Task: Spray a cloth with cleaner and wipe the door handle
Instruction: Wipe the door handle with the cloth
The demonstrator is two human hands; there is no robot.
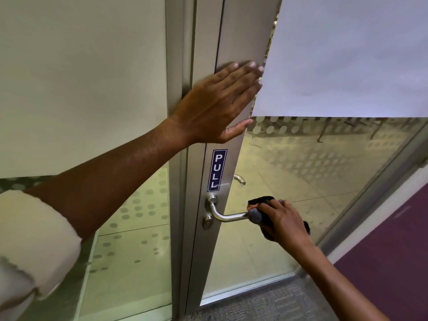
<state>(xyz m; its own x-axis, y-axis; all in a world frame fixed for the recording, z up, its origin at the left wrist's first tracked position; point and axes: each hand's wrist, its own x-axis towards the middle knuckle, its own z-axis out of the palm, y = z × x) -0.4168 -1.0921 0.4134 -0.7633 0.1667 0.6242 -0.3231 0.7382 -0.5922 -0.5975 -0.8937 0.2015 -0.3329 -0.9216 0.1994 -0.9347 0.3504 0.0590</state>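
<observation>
A silver lever door handle (228, 216) sticks out to the right from the metal stile of a glass door (234, 38). My right hand (283, 222) is wrapped around the handle's free end with a dark cloth (260, 201) bunched between palm and metal. My left hand (222, 103) lies flat, fingers together, against the door stile above a blue PULL sticker (217, 170). No cleaner bottle is in view.
The door's glass has a frosted upper panel (347, 54) and dotted film below. A keyhole cylinder (207, 223) sits under the handle. A second handle (239, 179) shows through the glass. Grey carpet (266, 304) lies below, a purple wall (393, 251) at right.
</observation>
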